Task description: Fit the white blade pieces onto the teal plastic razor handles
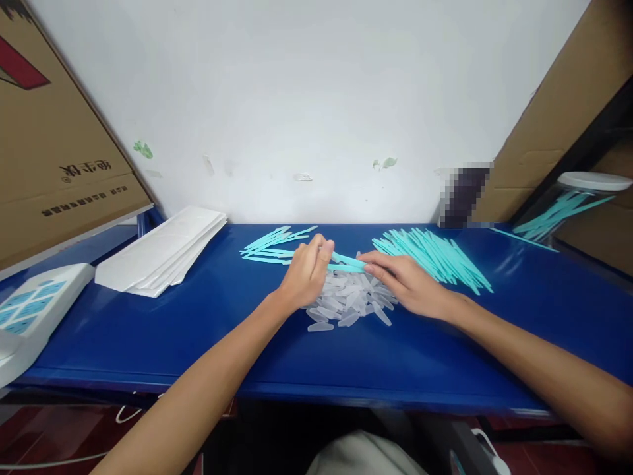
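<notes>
Both my hands meet above a heap of small translucent blade covers [352, 302] on the blue table. My right hand [408, 280] pinches the right end of a slim turquoise eyebrow razor [346, 267]. Around its other end my left hand [307, 269] is closed, thumb up; its fingers hide that end, so I cannot tell whether a cover is on it. Just left of my left hand lie several turquoise razors with pale tips [270, 245]. Beyond my right hand is a dense pile of turquoise razors [432, 256].
White paper-like bags [161, 254] lie stacked at the left, behind a white device with blue panels [37, 316]. A lidded clear jar [548, 208] with turquoise sticks lies at the right. Cardboard boxes [64, 125] flank both sides; a white wall [316, 99] closes the back.
</notes>
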Demonstrator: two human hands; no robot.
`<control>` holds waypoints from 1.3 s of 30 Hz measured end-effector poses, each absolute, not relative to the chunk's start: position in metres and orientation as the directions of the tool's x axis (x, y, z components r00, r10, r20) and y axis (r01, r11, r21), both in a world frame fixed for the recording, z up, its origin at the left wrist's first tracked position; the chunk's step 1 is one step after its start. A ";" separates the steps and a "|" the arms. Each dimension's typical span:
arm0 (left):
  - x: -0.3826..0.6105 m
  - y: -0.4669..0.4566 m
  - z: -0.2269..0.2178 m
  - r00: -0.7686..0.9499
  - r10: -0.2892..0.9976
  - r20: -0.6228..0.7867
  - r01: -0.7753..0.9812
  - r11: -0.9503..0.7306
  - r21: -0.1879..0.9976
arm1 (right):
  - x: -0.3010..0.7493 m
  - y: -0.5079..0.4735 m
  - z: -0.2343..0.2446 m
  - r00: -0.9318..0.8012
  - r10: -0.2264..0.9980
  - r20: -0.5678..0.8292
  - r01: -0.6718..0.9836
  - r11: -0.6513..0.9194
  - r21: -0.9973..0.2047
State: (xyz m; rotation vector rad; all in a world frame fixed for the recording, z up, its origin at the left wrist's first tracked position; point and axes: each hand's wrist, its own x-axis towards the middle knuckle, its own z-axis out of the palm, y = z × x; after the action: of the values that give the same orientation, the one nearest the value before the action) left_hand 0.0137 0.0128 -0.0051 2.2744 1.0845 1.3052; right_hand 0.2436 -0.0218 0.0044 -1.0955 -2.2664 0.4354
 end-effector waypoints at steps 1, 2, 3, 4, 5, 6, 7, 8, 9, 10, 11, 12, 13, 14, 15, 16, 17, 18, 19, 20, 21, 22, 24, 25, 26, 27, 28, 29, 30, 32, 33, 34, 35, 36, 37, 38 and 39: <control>0.015 0.012 -0.006 0.313 0.736 0.600 0.444 -0.672 0.593 | 0.243 -0.022 0.004 -0.503 0.790 0.352 0.595 0.611 -0.522; 0.016 0.012 -0.007 0.308 0.736 0.602 0.425 -0.673 0.605 | 0.243 -0.022 0.003 -0.504 0.789 0.352 0.588 0.612 -0.529; 0.017 0.012 -0.008 0.295 0.735 0.610 0.411 -0.674 0.614 | 0.243 -0.023 0.003 -0.501 0.788 0.357 0.582 0.613 -0.535; 0.018 0.013 -0.008 0.284 0.728 0.623 0.404 -0.681 0.611 | 0.242 -0.023 0.003 -0.497 0.788 0.364 0.578 0.613 -0.538; 0.019 0.014 -0.009 0.281 0.713 0.642 0.407 -0.695 0.593 | 0.242 -0.024 0.003 -0.493 0.789 0.367 0.577 0.613 -0.540; 0.019 0.015 -0.009 0.286 0.693 0.662 0.416 -0.712 0.566 | 0.242 -0.025 0.003 -0.491 0.791 0.364 0.580 0.609 -0.541; 0.019 0.017 -0.010 0.295 0.669 0.682 0.426 -0.731 0.533 | 0.241 -0.026 0.004 -0.493 0.796 0.351 0.587 0.602 -0.541; 0.019 0.018 -0.010 0.306 0.646 0.700 0.436 -0.748 0.500 | 0.240 -0.026 0.005 -0.499 0.800 0.334 0.596 0.596 -0.538; 0.019 0.020 -0.011 0.318 0.624 0.713 0.441 -0.764 0.471 | 0.240 -0.027 0.007 -0.509 0.802 0.314 0.606 0.592 -0.530; 0.018 0.022 -0.011 0.333 0.608 0.721 0.440 -0.777 0.451 | 0.241 -0.027 0.009 -0.519 0.802 0.295 0.619 0.591 -0.517; 0.016 0.023 -0.011 0.341 0.599 0.724 0.434 -0.784 0.444 | 0.242 -0.027 0.011 -0.529 0.801 0.281 0.633 0.593 -0.498; 0.014 0.025 -0.010 0.333 0.601 0.726 0.426 -0.783 0.453 | 0.245 -0.025 0.013 -0.537 0.798 0.275 0.647 0.598 -0.473; 0.010 0.028 -0.010 0.299 0.613 0.731 0.420 -0.773 0.476 | 0.250 -0.023 0.014 -0.539 0.797 0.274 0.666 0.602 -0.441; 0.005 0.030 -0.009 0.234 0.630 0.740 0.420 -0.752 0.508 | 0.257 -0.019 0.016 -0.529 0.804 0.270 0.697 0.594 -0.403; -0.001 0.032 -0.008 0.154 0.648 0.746 0.424 -0.725 0.543 | 0.266 -0.014 0.016 -0.505 0.821 0.266 0.741 0.571 -0.355; -0.006 0.035 -0.008 0.073 0.660 0.748 0.431 -0.697 0.573 | 0.277 -0.009 0.017 -0.460 0.852 0.251 0.802 0.520 -0.293; -0.012 0.037 -0.008 0.030 0.662 0.749 0.447 -0.679 0.582 | 0.288 -0.004 0.017 -0.368 0.902 0.227 0.883 0.416 -0.218; -0.016 0.039 -0.008 0.052 0.663 0.747 0.469 -0.677 0.568 | 0.299 0.002 0.016 -0.244 0.948 0.204 0.953 0.273 -0.128; -0.018 0.040 -0.010 0.116 0.663 0.740 0.497 -0.683 0.535 | 0.309 0.007 0.015 -0.112 0.976 0.185 0.992 0.120 -0.031; -0.018 0.041 -0.011 0.213 0.663 0.717 0.527 -0.696 0.487 | 0.318 0.010 0.015 -0.050 0.981 0.189 0.999 0.050 0.000; -0.017 0.040 -0.013 0.320 0.661 0.679 0.553 -0.712 0.432 | 0.324 0.013 0.014 0.001 0.981 0.193 1.000 -0.007 0.030; -0.014 0.039 -0.014 0.416 0.655 0.631 0.575 -0.727 0.375 | 0.328 0.015 0.013 0.037 0.980 0.193 0.997 -0.048 0.053; -0.007 0.035 -0.016 0.549 0.644 0.533 0.604 -0.746 0.279 | 0.330 0.016 0.011 0.076 0.979 0.189 0.992 -0.094 0.089; -0.003 0.033 -0.017 0.584 0.643 0.495 0.611 -0.750 0.254 | 0.329 0.016 0.010 0.091 0.979 0.181 0.988 -0.112 0.108; 0.000 0.031 -0.017 0.599 0.648 0.470 0.616 -0.748 0.247 | 0.327 0.016 0.010 0.103 0.980 0.170 0.984 -0.125 0.124; 0.002 0.029 -0.017 0.600 0.659 0.454 0.622 -0.741 0.255 | 0.324 0.015 0.009 0.115 0.981 0.159 0.981 -0.137 0.135; 0.004 0.027 -0.018 0.592 0.672 0.445 0.625 -0.732 0.272 | 0.321 0.014 0.009 0.125 0.981 0.146 0.979 -0.147 0.145; 0.006 0.026 -0.018 0.581 0.682 0.445 0.625 -0.723 0.292 | 0.319 0.013 0.009 0.136 0.982 0.133 0.976 -0.156 0.153; 0.007 0.025 -0.018 0.568 0.687 0.453 0.621 -0.719 0.311 | 0.317 0.013 0.010 0.146 0.982 0.122 0.973 -0.165 0.159; 0.008 0.026 -0.017 0.538 0.685 0.492 0.597 -0.721 0.351 | 0.315 0.011 0.011 0.158 0.980 0.121 0.971 -0.176 0.161; 0.007 0.028 -0.016 0.516 0.684 0.516 0.579 -0.722 0.378 | 0.314 0.011 0.012 0.157 0.978 0.135 0.972 -0.177 0.155; 0.004 0.032 -0.015 0.483 0.691 0.537 0.572 -0.714 0.405 | 0.313 0.010 0.012 0.152 0.976 0.156 0.974 -0.175 0.145; 0.000 0.037 -0.013 0.443 0.711 0.546 0.587 -0.690 0.423 | 0.312 0.010 0.013 0.143 0.973 0.182 0.977 -0.168 0.131; -0.006 0.042 -0.011 0.403 0.737 0.543 0.619 -0.656 0.432 | 0.311 0.009 0.013 0.127 0.970 0.206 0.982 -0.153 0.114; -0.015 0.049 -0.009 0.358 0.768 0.531 0.672 -0.606 0.425 | 0.309 0.009 0.013 0.106 0.969 0.223 0.987 -0.131 0.097; -0.025 0.056 -0.007 0.328 0.806 0.493 0.742 -0.543 0.393 | 0.307 0.009 0.013 0.081 0.970 0.231 0.992 -0.102 0.080; -0.037 0.062 -0.005 0.320 0.826 0.465 0.774 -0.511 0.375 | 0.304 0.009 0.012 0.054 0.971 0.231 0.995 -0.071 0.065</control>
State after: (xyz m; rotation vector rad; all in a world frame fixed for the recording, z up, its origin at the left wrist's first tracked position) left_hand -0.0370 0.0622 -0.0052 2.4831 1.5088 0.9544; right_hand 0.3043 0.0090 0.0124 -2.1968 -2.0615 -0.3259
